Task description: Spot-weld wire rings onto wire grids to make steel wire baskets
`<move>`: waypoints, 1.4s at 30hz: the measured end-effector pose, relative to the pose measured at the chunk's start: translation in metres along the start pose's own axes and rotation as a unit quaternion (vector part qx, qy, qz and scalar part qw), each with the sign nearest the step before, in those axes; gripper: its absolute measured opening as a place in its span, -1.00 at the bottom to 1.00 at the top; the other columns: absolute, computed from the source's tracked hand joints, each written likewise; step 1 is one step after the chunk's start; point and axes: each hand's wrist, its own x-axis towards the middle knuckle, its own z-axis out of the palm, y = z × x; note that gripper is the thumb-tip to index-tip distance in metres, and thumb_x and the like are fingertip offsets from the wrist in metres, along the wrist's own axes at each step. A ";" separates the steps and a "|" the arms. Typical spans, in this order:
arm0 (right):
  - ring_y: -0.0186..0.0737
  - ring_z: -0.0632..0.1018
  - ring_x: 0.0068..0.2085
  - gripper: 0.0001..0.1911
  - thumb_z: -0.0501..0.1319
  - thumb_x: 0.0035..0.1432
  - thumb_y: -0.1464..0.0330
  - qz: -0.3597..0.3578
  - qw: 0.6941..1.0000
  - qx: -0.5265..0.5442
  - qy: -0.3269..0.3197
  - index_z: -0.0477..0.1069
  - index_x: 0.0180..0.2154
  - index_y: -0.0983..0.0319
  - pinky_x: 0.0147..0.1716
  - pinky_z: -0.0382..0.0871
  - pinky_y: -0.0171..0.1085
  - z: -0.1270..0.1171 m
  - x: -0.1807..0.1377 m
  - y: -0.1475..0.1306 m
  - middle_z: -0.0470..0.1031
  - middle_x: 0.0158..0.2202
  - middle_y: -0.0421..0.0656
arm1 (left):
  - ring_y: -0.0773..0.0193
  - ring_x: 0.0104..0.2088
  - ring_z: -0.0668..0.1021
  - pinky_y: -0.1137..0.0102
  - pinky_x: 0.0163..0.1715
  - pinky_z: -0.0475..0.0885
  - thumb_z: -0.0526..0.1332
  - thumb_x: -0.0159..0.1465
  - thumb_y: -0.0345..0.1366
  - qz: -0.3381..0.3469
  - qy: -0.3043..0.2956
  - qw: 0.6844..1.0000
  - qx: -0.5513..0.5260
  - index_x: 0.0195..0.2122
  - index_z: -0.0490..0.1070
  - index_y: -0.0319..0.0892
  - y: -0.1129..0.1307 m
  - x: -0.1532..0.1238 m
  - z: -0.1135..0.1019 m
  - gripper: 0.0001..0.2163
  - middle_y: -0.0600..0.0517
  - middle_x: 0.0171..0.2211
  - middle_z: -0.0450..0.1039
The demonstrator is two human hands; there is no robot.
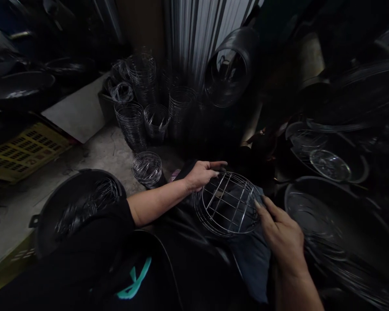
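Note:
A round wire rack [229, 203] with crossing bars is held over the lap, slightly tilted. My left hand [201, 175] pinches its far left rim between thumb and fingers, with the index finger pointing out past the edge. On the right side, my right hand [280, 229] grips the rim, thumb against the wire. Just under the rack more round wire rims [202, 220] show; whether they are separate racks or part of the same piece I cannot tell. Dark cloth and a blue-grey cloth [253, 259] lie beneath.
Stacks of wire rings [129, 123] stand on the floor ahead, with a shorter stack [146, 168] nearer. A black tub [45, 220] with wire pieces sits at left, beside a yellow crate [29, 149]. Dark basins [350, 203] flank the right. A large cylinder [246, 47] stands behind.

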 end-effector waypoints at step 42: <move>-0.01 0.38 0.12 -0.46 0.24 0.14 0.22 -0.281 0.940 0.043 0.191 0.31 0.14 0.22 0.12 0.27 0.01 -0.002 -0.056 0.012 0.42 0.07 0.01 | -0.04 0.07 0.49 0.15 0.08 0.43 0.52 -0.29 -0.16 0.010 -0.116 0.853 0.509 0.20 0.25 -0.20 0.076 -0.003 0.001 -0.04 -0.14 0.09 0.42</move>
